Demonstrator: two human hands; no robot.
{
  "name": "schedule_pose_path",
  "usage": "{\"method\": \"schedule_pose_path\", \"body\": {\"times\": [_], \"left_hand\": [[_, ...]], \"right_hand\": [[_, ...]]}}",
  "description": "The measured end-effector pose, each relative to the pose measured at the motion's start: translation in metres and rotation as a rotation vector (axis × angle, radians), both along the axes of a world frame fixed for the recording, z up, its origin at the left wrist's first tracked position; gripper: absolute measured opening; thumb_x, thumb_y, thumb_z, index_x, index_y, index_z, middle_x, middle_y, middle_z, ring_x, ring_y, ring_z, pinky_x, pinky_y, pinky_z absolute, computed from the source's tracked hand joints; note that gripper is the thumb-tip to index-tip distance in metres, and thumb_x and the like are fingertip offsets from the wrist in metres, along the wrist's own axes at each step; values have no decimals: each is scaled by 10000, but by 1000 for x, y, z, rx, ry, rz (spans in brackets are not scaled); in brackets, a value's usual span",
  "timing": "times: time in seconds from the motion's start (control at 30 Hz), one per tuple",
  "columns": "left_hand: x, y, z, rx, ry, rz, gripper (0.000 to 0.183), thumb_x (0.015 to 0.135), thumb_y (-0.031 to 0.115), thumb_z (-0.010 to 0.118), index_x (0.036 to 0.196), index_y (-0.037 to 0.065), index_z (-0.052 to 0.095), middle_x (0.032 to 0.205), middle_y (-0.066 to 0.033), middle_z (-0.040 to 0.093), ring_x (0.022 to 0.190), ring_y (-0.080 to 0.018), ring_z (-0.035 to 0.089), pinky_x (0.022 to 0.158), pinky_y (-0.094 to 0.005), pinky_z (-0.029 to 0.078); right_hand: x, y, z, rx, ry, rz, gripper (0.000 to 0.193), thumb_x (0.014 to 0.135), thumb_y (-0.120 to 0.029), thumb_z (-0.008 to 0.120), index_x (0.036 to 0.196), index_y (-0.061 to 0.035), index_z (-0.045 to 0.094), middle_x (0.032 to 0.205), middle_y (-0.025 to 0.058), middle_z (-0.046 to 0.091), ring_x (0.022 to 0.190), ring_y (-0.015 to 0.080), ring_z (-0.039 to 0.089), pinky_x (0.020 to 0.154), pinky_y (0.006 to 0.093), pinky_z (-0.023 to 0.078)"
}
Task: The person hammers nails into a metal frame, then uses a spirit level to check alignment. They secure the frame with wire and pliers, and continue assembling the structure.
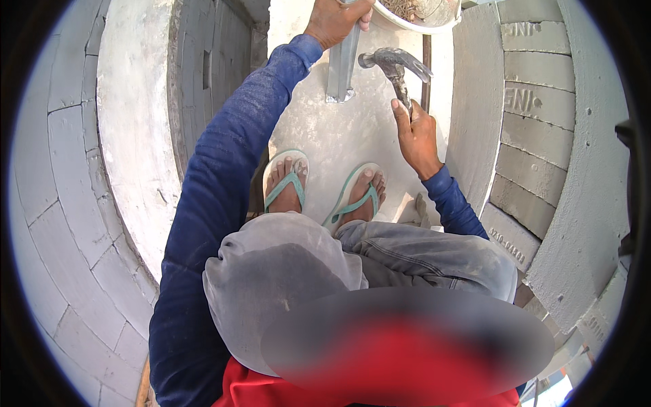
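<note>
At the top of the view my left hand [333,22] is closed around the upper part of a grey metal channel [342,68]. The channel's lower end meets the pale, dusty floor [319,129]. My right hand [419,141] grips the handle of a claw hammer [393,61], thumb laid along it. The worn steel head is raised to the right of the channel, apart from it, with the claw pointing right.
A white bucket [456,23] with brownish debris stands at the top, beyond my hands. A thin dark rod [426,71] runs below it. Grey block walls [78,176] rise on the left, and a block wall [539,102] on the right. My feet wear flip-flops [293,182].
</note>
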State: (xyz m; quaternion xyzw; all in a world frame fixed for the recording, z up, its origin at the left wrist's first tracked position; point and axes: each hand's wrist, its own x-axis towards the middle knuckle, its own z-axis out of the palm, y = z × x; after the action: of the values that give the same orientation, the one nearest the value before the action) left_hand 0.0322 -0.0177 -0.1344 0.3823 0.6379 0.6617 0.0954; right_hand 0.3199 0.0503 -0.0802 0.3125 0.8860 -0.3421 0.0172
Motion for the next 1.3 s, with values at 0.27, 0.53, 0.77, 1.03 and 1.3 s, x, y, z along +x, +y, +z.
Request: {"method": "schedule_pose_path", "body": {"times": [0.27, 0.53, 0.77, 1.03, 1.3], "left_hand": [[3, 1, 7, 118, -372, -175, 271, 916, 123, 659, 1077, -83, 729, 778, -111, 713, 659, -175, 695, 669, -347, 616], [-5, -13, 56, -135, -7, 166, 642, 872, 486, 828, 1157, -71, 680, 912, -111, 751, 857, -189, 749, 776, -302, 615], [-73, 27, 179, 132, 59, 183, 697, 908, 329, 819, 1371, -83, 499, 1307, -219, 598, 1169, -272, 588, 1008, -415, 466], [-65, 46, 188, 273, -86, 250, 332, 992, 279, 763, 1071, -10, 619, 838, -116, 725, 649, -165, 729, 574, -298, 630], [-59, 40, 204, 126, -221, 268, 425, 991, 337, 758, 1141, -12, 568, 870, -125, 713, 688, -182, 710, 668, -312, 608]], "right_hand": [[19, 9, -22, -75, -145, 34, 592, 1061, -469, 578, 784, 53, 616, 608, 275, 572, 558, 427, 599, 596, 510, 464], [60, 23, -52, -563, -324, -433, 660, 1043, -553, 548, 782, 51, 596, 629, 203, 590, 529, 368, 552, 617, 476, 503], [92, 20, -90, -174, -384, -214, 594, 1075, -479, 510, 901, 72, 647, 688, 281, 663, 578, 406, 700, 613, 502, 570], [38, 45, -34, 29, -713, 140, 666, 1020, -586, 556, 971, 63, 700, 906, 287, 734, 918, 484, 721, 811, 519, 578], [-137, 132, -7, -780, 423, -866, 409, 964, -242, 655, 1185, 97, 603, 1084, 199, 682, 910, 269, 724, 625, 379, 645]]}}
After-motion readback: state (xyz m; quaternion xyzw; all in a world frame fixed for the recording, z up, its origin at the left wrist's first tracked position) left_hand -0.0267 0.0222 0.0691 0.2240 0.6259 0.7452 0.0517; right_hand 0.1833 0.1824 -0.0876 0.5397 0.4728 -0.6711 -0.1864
